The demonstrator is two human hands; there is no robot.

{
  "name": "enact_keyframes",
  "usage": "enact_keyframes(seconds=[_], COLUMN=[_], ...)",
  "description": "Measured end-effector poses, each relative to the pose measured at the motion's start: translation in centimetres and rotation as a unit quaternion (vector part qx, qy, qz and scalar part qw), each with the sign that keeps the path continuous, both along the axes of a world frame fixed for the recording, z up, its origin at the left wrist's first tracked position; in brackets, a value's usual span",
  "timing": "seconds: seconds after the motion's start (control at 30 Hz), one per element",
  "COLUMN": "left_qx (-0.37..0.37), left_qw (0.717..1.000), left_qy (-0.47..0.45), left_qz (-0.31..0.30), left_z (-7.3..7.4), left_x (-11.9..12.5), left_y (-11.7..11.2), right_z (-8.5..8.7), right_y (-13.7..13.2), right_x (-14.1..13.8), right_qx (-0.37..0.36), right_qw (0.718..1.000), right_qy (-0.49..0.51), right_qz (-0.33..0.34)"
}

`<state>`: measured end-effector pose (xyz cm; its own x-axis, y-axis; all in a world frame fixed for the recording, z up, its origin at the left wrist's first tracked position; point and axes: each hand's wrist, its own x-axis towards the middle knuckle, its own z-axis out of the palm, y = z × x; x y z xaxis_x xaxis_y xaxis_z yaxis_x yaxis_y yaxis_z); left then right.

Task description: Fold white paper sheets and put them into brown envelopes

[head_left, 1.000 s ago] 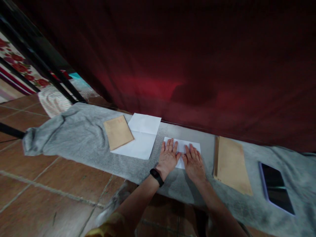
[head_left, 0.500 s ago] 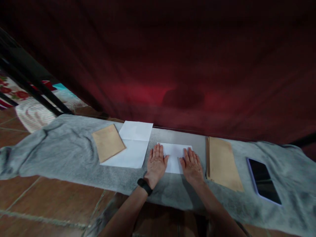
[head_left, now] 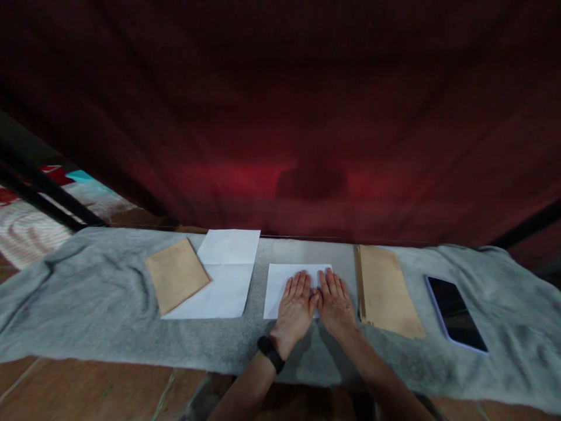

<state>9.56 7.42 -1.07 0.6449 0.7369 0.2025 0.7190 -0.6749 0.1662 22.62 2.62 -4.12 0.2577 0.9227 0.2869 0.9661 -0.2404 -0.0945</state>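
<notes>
A white sheet of paper [head_left: 274,289], folded to a small rectangle as far as I can see, lies on the grey cloth. My left hand [head_left: 297,307] rests palm down on its middle, fingers stretched out, a black band around the wrist. Close beside it, my right hand [head_left: 336,304] lies flat over the paper's right edge, also with straight fingers. The two thumbs meet or nearly meet. Neither hand grips anything; the palms hide the right part of the paper.
Left of my hands, larger creased white paper [head_left: 230,286] lies partly under brown envelopes [head_left: 177,275]. A stack of brown envelopes [head_left: 388,289] sits to the right, then a phone [head_left: 456,313]. Grey cloth [head_left: 109,298] covers the surface. Behind hangs a dark red curtain [head_left: 280,134].
My left hand has slid right across the paper, from its left edge to its middle, and now lies beside my right hand. The view has shifted slightly.
</notes>
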Motion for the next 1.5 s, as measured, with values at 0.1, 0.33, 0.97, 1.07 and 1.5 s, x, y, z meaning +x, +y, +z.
enact_keyframes(seconds=[0.1, 0.33, 0.97, 1.07, 1.5], left_qx=[0.007, 0.022, 0.040, 0.032, 0.027], left_qw=[1.000, 0.999, 0.995, 0.996, 0.996], left_qy=[0.003, -0.005, 0.051, 0.056, 0.045], left_qz=[0.017, 0.049, 0.070, 0.062, 0.078], left_z=[-0.3, -0.8, 0.2, 0.1, 0.0], left_x=[0.3, 0.6, -1.6, -1.6, -2.1], left_y=[0.3, 1.7, 2.6, 2.7, 2.5], right_z=[0.2, 0.8, 2.0, 2.2, 1.9], right_y=[0.0, 0.1, 1.0, 1.5, 1.6], right_x=[0.0, -0.4, -1.0, -2.0, -2.1], right_qx=[-0.009, -0.012, 0.001, -0.019, -0.027], right_qw=[1.000, 1.000, 0.997, 0.992, 0.995], right_qy=[-0.003, 0.004, 0.074, 0.103, 0.077], right_qz=[0.003, -0.004, 0.025, 0.074, 0.066])
